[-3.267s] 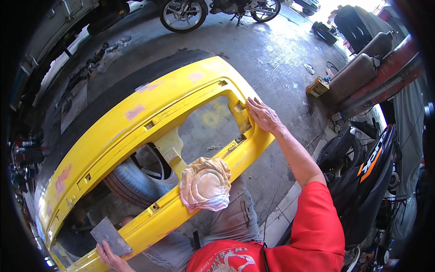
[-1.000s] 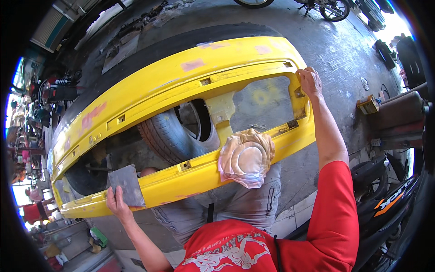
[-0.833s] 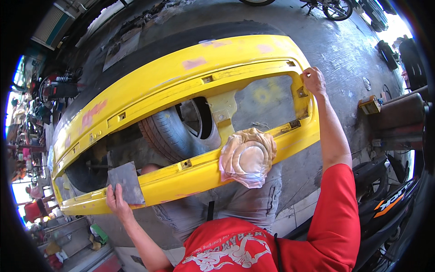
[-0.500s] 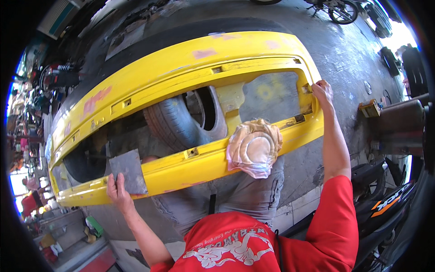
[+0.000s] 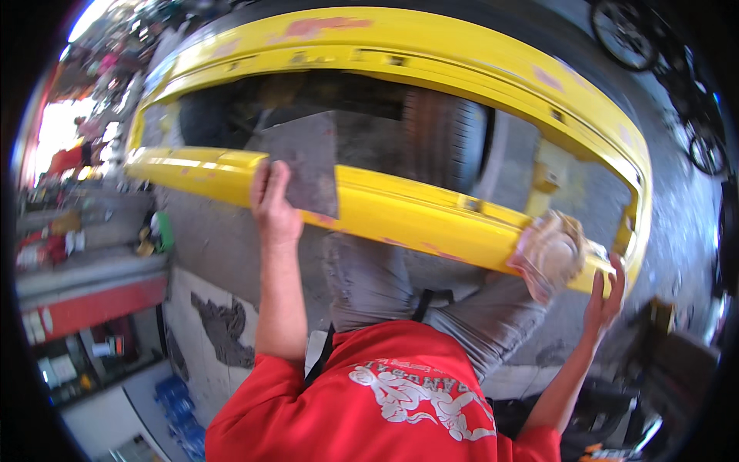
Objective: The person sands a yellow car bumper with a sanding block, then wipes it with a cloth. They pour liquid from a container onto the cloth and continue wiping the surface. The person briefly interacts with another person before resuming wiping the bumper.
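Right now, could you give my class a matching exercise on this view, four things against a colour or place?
1. car bumper
2. flat grey sheet
3. tan cloth
4. tyre

A. by the left hand
B. seen through the bumper
C. mostly yellow, with pinkish patches
D. beside the right hand

Pairs: 1-C, 2-A, 3-D, 4-B

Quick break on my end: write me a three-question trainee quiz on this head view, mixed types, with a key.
1. Multiple choice: which thing is the left hand touching?
A) a sponge
B) a grey sheet
C) a brush
2. True or false: the beige cloth is nearer the left hand than the right hand.
3. Fill in: through the opening of the yellow bumper, a treaded ____ shows.

Key:
1. B
2. False; it is nearer the right hand.
3. tyre
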{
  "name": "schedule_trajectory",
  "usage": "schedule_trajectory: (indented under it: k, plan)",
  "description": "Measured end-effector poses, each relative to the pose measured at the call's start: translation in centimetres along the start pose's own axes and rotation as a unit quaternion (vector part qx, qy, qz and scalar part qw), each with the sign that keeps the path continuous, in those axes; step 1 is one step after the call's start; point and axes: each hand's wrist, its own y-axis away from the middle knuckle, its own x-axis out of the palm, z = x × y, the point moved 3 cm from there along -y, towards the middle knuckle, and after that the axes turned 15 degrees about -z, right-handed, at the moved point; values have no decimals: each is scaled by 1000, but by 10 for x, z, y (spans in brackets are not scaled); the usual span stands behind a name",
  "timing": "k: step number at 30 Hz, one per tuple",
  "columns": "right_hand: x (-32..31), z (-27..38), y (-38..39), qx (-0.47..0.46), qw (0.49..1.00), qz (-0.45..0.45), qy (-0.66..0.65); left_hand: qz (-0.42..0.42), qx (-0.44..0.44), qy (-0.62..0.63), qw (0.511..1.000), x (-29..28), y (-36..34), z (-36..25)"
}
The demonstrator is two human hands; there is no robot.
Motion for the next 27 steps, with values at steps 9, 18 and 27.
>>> schedule_trajectory:
  k: [9,18,27]
  plan:
    - [99,200,105,172,784,396,-446,381,33,-205,901,35,145,-29]
    - [98,192,78,90,900,315,-289,334,434,-574,609,-12,83,-23]
    - [78,150,69,68,916,281,-278,136,433,-661,598,-73,-71,-65]
